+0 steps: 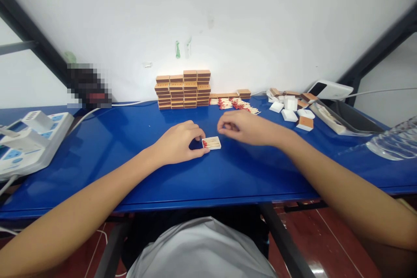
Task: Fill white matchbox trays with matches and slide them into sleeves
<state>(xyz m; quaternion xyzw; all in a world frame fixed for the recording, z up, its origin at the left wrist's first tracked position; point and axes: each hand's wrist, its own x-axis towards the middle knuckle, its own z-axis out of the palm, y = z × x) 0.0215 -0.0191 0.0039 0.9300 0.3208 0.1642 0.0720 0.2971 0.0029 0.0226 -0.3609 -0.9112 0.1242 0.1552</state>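
A small white matchbox tray lies on the blue table, with red-tipped matches side by side in it. My left hand grips the tray's left end between thumb and fingers. Just right of the tray, my right hand is raised with its fingers curled together; whether it holds anything is hidden. Behind that hand lies a heap of loose matches, red heads mostly to the left. Closed brown matchboxes are stacked in columns against the wall.
White trays and brown sleeves are scattered at the back right. Near them are a white device, a dark open case and a clear plastic object. A white power strip with plugs occupies the left side. A cable runs along the back.
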